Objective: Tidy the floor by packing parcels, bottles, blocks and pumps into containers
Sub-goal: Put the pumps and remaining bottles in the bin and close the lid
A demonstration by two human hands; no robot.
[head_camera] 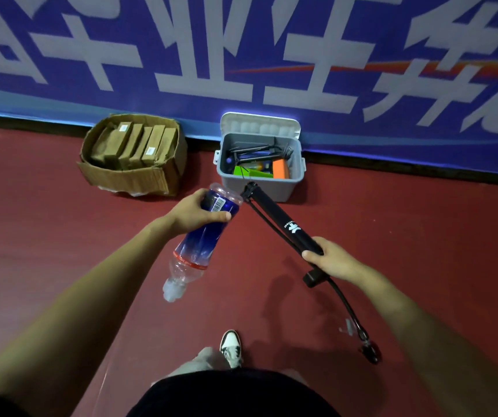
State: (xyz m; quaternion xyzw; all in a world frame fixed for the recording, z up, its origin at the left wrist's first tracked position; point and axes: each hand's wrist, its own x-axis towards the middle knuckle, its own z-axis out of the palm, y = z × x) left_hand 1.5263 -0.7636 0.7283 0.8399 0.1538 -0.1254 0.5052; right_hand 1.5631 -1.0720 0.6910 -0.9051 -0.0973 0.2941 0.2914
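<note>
A red floor [407,236] runs up to a blue banner [241,55] with big white characters, and both containers sit against its foot.

Your right hand [330,260] is wrapped around the near end of a black hand pump [286,224], fingers curled over the barrel. From those fingers the barrel runs up and away to the left, and its far tip sits just in front of the near wall of the open grey plastic bin [289,185]. The pump's hose [344,302] trails back from under your wrist.

Your left hand [195,210] grips a blue-labelled plastic bottle [202,236] close to its base, thumb across the label. The bottle is tilted, base toward the bin and cap pointing back at you.

Beyond both sets of fingers, the bin already holds black pumps [253,152], a green block [249,173] and an orange block [280,169]. Left of your left fingers, a cardboard box [127,179] holds upright brown parcels [139,142].

The pump's long axis already points into the bin, and its tip is nearer the rim, so it probably goes in first, lifted tip-first over the wall.
</note>
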